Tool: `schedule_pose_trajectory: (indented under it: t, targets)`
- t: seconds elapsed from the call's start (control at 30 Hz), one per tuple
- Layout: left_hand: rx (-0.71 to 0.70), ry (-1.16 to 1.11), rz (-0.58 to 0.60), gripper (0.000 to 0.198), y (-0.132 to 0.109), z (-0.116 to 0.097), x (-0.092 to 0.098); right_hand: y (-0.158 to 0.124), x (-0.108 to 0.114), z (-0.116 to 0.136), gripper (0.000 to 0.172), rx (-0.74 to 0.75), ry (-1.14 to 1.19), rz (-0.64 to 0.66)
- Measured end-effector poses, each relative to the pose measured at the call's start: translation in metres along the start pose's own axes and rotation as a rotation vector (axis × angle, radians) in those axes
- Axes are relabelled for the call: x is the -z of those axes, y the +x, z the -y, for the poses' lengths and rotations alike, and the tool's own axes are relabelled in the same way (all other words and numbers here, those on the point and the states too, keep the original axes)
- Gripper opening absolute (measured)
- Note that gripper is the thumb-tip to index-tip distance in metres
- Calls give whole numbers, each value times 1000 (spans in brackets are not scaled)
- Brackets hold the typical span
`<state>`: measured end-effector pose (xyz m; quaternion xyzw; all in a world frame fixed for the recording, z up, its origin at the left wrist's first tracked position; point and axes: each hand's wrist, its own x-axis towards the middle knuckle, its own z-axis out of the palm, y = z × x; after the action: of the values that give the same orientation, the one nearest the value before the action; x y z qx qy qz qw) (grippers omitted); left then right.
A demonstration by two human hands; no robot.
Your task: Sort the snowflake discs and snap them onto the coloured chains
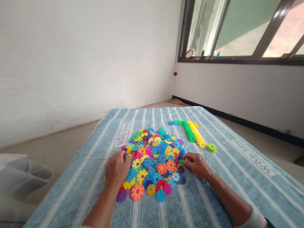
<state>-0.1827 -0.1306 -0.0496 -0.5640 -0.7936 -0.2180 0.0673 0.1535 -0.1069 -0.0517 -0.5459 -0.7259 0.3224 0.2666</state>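
A heap of multicoloured notched plastic discs (148,162) is spread across the near middle of the covered table. My left hand (117,169) rests at the heap's left edge with its fingers curled down; a dark purple disc shows by the fingertips, but what they hold is partly hidden. On the heap's right side, my right hand (196,163) has thumb and forefinger pinched at a green disc (181,162). Beyond it lie a long row of stacked green discs (189,131) and a row of yellow discs (196,134), side by side.
A short lime-green stack (212,148) stands right of the yellow row. Blue discs (171,123) lie at the rows' far left end, with an orange disc (196,125) at the right. A striped blue cloth (80,177) covers the table. Walls and a window (242,28) rise behind.
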Motion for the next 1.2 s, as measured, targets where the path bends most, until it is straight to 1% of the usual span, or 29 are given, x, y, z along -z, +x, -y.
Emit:
schedule_pose_trajectory:
  t: [0.1,0.27,0.43,0.73,0.93,1.07,1.2]
  targets:
    - [2,10,26,49,0,-1,2,0,0,2,26,25,-88,6]
    - [1,14,19,47,0,-1,2,-1,3,9,36,81,-216,57]
    - [-5,6,9,46,0,0,1,1,5,11,35,99,-304,131]
    - [-8,-8,-36,42,1,6,-7,1,3,8,28,47,-228,85]
    - [-2,7,-27,43,1,3,-4,0,1,4,13,29,-126,28]
    - [3,28,5,44,1,1,-2,-1,3,5,1,-5,-72,48]
    - [1,20,-8,42,0,1,-2,-1,4,5,11,-20,13,79]
